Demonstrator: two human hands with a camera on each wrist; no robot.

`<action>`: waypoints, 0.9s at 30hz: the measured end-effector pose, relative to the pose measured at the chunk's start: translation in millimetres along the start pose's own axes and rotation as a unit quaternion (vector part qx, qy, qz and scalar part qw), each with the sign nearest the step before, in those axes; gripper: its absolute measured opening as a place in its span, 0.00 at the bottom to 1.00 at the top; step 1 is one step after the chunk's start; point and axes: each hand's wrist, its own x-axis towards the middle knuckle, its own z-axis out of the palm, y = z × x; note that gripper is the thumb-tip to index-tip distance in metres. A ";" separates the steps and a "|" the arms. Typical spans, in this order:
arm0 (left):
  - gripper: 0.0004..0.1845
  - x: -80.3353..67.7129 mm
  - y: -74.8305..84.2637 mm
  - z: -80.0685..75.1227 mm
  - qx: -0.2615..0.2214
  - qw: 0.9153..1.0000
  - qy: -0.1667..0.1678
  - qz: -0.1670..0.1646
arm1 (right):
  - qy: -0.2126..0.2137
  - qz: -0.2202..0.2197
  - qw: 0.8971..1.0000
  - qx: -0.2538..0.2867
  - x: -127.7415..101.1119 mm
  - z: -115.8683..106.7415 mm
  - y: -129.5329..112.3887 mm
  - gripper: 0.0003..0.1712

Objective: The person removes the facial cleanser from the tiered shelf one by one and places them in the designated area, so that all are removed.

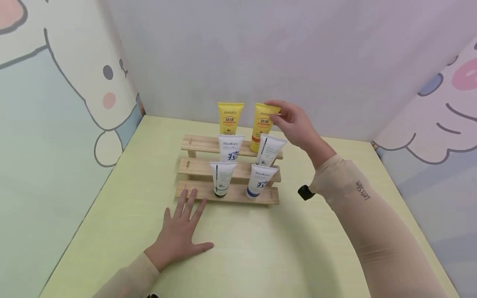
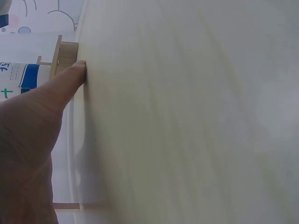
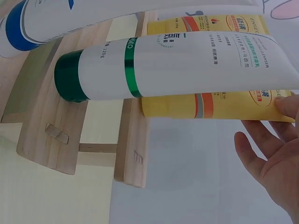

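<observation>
One three-tier wooden rack (image 1: 203, 145) holds four white plastic tubes (image 1: 222, 176), and on top two yellow plastic tubes (image 1: 228, 118); the right hand (image 1: 294, 124) pinches the right yellow tube (image 1: 262, 124); the left hand (image 1: 178, 238) is spread.

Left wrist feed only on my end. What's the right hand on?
Observer: The right hand pinches the upper end of the right-hand yellow tube, on the top tier.
Operator: Total tubes up there?
Observer: Six, two on each tier of the wooden rack.
Operator: I only get a thumb. Rest of the left hand?
Observer: Fingers spread, pointing toward the bottom tier near its left end.
</observation>
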 end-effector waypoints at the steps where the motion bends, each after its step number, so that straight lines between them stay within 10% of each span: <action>1: 0.64 -0.6 -0.1 0.3 -0.001 1.000 0.003 0.001 | 0.006 0.000 1.000 0.000 -0.6 -1.2 1.3 0.25; 13: 0.64 -3.1 -6.1 3.8 -0.001 1.000 0.011 -0.007 | 0.059 0.070 0.995 0.030 -25.5 -68.0 28.8 0.27; 27: 0.64 -3.9 -4.8 0.4 -0.002 1.000 -0.004 -0.012 | -0.087 0.228 0.969 -0.043 -21.0 -64.4 118.2 0.31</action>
